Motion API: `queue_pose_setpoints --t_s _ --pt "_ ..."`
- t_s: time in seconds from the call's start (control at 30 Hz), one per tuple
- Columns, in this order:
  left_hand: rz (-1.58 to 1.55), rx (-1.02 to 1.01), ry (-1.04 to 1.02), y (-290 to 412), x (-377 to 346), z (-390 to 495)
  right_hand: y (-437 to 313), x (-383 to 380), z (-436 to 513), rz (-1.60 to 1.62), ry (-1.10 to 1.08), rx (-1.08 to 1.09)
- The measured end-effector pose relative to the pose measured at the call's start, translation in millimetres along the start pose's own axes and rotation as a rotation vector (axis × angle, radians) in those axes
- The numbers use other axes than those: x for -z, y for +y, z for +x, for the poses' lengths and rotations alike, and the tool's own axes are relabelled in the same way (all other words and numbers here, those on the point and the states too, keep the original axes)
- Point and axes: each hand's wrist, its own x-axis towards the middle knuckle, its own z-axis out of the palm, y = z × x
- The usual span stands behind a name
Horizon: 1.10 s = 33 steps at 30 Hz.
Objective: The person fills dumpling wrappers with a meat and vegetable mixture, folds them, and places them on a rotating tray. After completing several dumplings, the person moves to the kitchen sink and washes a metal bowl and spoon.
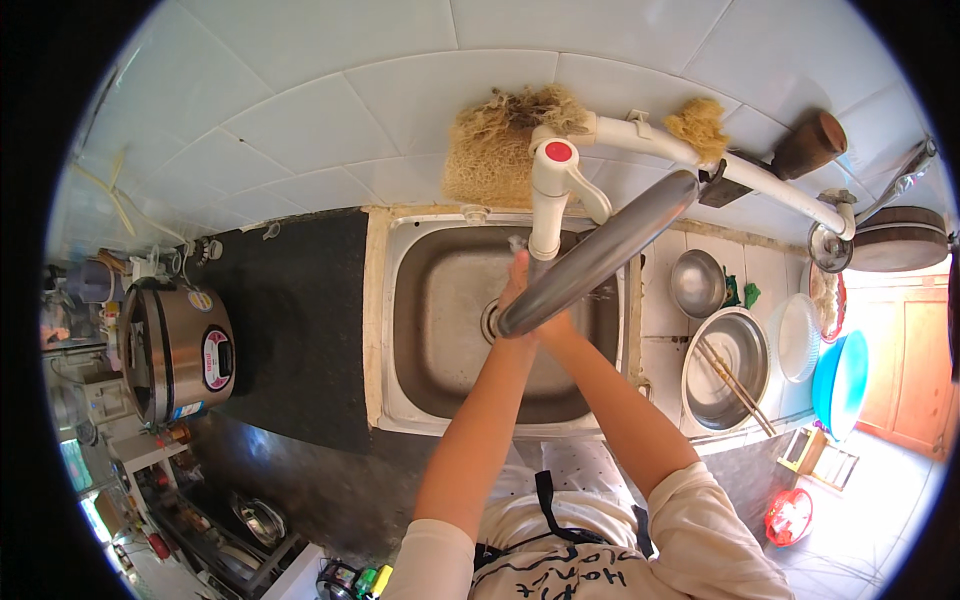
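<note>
A rounded grey metal vessel [600,255] is tilted up over the sink and seen nearly edge-on, so its inside does not show. Its lower end crosses both wrists and covers much of my hands. The fingers of my left hand [516,279] reach out past it, under the spout of a white plastic tap [551,202] with a red cap. My right hand [556,325] lies close against the vessel's lower side, its fingers out of sight behind it. Below is a stainless steel sink [439,300], its drain [489,321] partly covered.
Dry loofah sponge [487,154] hangs at the wall by a white pipe [652,137]. To the right stand a small metal bowl [697,283], a larger basin [712,375] with chopsticks [731,382], and a blue basin [844,382]. A rice cooker [180,352] stands left on the dark counter [300,322].
</note>
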Motion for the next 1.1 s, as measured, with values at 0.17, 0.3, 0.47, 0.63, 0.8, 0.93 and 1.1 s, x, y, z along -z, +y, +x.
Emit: queue_pose_setpoints --t_s 0.17,0.3,0.47,0.63,0.8,0.93,1.1 --pt "0.154 0.103 0.113 29 -46 -6 -18 10 15 0.296 0.085 -0.352" --pt "0.235 0.234 0.198 38 -58 -7 -37 26 16 0.465 -0.113 -0.500" --pt "0.410 0.572 -0.073 63 -3 -17 -3 60 -3 0.365 -0.276 -0.626" --pt "1.990 0.392 -0.182 120 29 -87 15 83 -58 -0.432 -0.298 -0.102" --pt "2.509 -0.119 -0.186 173 14 -178 -23 100 -138 -0.599 -0.462 0.107" --pt "2.162 -0.252 -0.192 188 9 -271 -27 109 -210 -0.429 -0.792 -0.296" --pt "1.603 0.406 0.022 155 58 -337 -15 92 -228 -0.876 -1.105 -0.421"
